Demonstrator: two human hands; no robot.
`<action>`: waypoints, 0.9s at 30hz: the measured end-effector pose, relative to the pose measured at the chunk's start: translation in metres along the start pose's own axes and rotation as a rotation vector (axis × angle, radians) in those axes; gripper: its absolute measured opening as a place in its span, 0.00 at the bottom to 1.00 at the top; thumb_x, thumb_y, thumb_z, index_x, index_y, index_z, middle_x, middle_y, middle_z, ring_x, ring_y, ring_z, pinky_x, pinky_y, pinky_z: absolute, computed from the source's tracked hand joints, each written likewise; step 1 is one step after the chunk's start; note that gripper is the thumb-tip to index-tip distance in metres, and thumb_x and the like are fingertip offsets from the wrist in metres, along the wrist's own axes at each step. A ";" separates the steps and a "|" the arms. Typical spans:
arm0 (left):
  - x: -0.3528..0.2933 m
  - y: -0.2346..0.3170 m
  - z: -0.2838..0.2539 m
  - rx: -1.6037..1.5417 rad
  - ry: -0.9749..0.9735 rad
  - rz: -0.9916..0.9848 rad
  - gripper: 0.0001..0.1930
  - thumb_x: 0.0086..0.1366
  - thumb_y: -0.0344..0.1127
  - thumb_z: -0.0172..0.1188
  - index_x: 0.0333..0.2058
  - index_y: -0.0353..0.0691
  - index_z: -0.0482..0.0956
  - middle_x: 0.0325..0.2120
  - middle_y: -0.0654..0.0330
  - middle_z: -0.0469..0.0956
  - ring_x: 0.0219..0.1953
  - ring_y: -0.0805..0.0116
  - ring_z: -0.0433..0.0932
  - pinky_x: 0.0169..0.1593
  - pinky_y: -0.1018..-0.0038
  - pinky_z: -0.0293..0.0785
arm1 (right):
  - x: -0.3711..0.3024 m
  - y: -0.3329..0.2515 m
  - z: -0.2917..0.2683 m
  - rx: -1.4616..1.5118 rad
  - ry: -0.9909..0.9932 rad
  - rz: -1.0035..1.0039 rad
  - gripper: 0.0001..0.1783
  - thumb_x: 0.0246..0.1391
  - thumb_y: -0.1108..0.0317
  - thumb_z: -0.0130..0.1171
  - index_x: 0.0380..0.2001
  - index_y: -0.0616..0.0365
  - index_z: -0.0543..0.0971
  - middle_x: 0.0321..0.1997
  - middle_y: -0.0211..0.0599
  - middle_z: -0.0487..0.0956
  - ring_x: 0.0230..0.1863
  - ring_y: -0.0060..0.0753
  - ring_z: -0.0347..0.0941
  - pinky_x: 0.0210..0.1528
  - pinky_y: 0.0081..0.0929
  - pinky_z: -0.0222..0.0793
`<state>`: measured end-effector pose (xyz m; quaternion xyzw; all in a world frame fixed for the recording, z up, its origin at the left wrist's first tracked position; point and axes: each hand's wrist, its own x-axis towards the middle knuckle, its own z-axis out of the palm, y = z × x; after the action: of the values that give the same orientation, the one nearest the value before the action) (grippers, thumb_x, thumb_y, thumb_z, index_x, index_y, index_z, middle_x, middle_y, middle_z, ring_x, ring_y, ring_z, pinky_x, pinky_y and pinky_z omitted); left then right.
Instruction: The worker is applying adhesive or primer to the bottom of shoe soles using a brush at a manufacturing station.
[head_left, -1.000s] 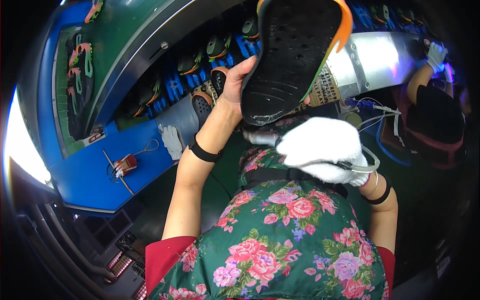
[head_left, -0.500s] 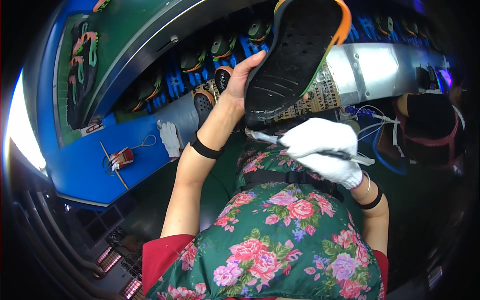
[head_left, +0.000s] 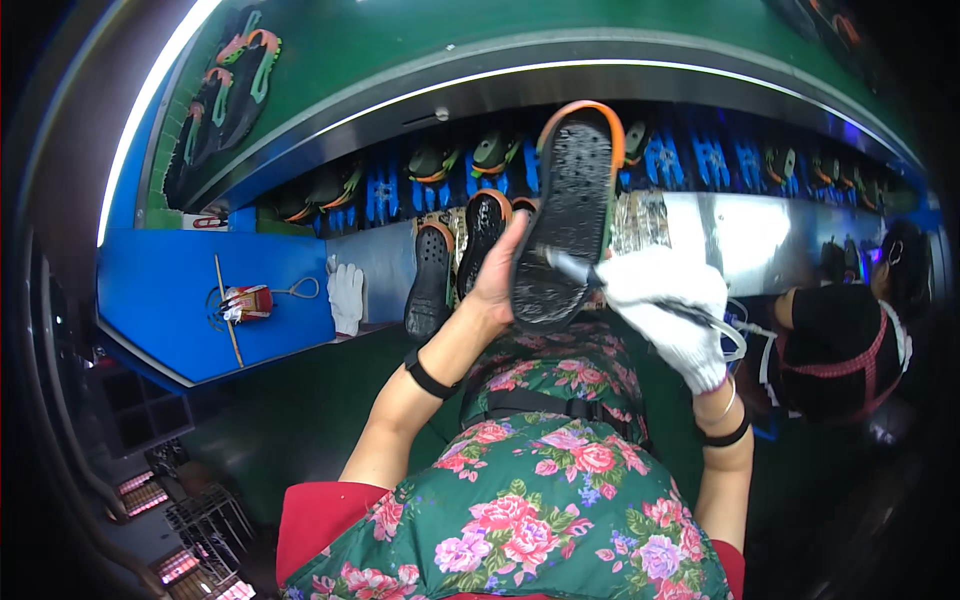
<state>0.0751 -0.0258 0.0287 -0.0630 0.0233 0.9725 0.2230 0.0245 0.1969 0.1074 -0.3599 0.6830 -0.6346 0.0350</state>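
My bare left hand (head_left: 497, 272) grips a black shoe sole (head_left: 582, 185) by its left edge. The sole is tilted up, with an orange rim round its far end and a dark, wet-looking face toward me. In a white knitted glove, my right hand (head_left: 668, 295) is closed round a brush (head_left: 568, 264). The bristle end lies against the near half of the sole; part of the handle is hidden by the glove. Just left of the held sole, another orange-rimmed sole (head_left: 483, 240) with a shiny face and a duller perforated one (head_left: 431, 275) rest on the bench.
Shoe uppers (head_left: 432, 165) and blue holders (head_left: 383, 195) line the far side under a metal ledge (head_left: 480, 80). On the blue side table (head_left: 150, 300) sit a red-and-white item with a stick (head_left: 245, 303) and a white glove (head_left: 346, 297). A co-worker (head_left: 840, 340) is at the right.
The held sole has moved down and away from my face, and the brush now touches its face. My view has shifted, showing more of the bench and the soles at left.
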 end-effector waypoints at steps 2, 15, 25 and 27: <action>-0.019 0.021 0.010 0.216 -0.136 0.067 0.51 0.62 0.70 0.60 0.73 0.43 0.55 0.67 0.33 0.61 0.60 0.32 0.73 0.59 0.31 0.72 | -0.012 -0.003 -0.003 0.231 0.092 0.128 0.09 0.43 0.82 0.72 0.31 0.62 0.87 0.39 0.45 0.87 0.42 0.38 0.84 0.46 0.34 0.81; 0.013 0.252 0.087 -0.095 -0.133 0.735 0.52 0.71 0.72 0.37 0.74 0.38 0.26 0.75 0.38 0.35 0.76 0.34 0.42 0.77 0.46 0.46 | -0.060 0.076 0.037 0.568 0.436 0.493 0.14 0.48 0.87 0.65 0.40 0.69 0.86 0.41 0.45 0.87 0.41 0.34 0.84 0.46 0.27 0.82; 0.137 0.117 0.136 1.231 0.270 0.624 0.37 0.70 0.43 0.61 0.71 0.32 0.57 0.67 0.44 0.64 0.62 0.52 0.71 0.65 0.61 0.70 | -0.093 0.092 0.033 0.668 0.602 0.625 0.12 0.50 0.85 0.65 0.41 0.70 0.85 0.40 0.45 0.87 0.37 0.29 0.82 0.41 0.22 0.79; 0.186 0.104 0.161 1.404 0.436 0.523 0.42 0.69 0.46 0.63 0.75 0.41 0.52 0.67 0.46 0.65 0.63 0.54 0.71 0.62 0.63 0.71 | -0.094 0.096 0.030 0.676 0.623 0.607 0.12 0.50 0.85 0.64 0.41 0.70 0.85 0.41 0.46 0.87 0.37 0.30 0.82 0.42 0.23 0.79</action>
<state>-0.1544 -0.0273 0.1649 -0.0893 0.6909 0.7165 -0.0356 0.0661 0.2159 -0.0224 0.0894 0.4923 -0.8565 0.1265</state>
